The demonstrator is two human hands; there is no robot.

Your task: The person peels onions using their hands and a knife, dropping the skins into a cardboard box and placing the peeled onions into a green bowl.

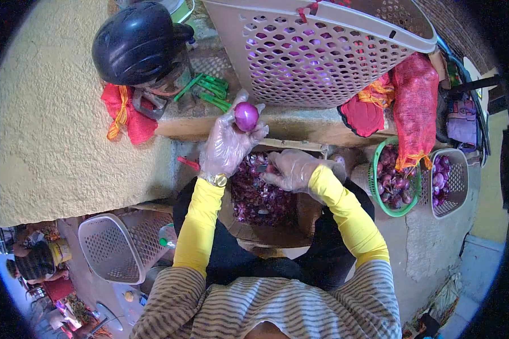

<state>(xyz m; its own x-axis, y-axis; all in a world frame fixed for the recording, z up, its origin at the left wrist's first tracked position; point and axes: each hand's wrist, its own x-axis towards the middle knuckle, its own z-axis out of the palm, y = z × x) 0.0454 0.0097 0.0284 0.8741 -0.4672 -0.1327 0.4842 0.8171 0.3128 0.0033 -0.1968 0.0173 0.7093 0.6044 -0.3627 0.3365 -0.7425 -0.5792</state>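
Observation:
My left hand (232, 138), in a clear plastic glove, holds a smooth purple onion (246, 116) in its fingers, just below the large perforated basket. Lower and to the right, my right hand (288, 170), also gloved, has its fingers closed round something small and dark that I cannot make out. It is over the upper part of a box (305, 229) between my legs. Purple onion skins (260, 198) fill the box.
Ahead stands a large basket (322, 62) of onions on a ledge, beside a dark helmet (133, 42) and green-handled tools (212, 85). Right are a red mesh sack (415, 101) and a green basket (398, 209) of onions. An empty basket (110, 248) and another person (37, 260) are at left.

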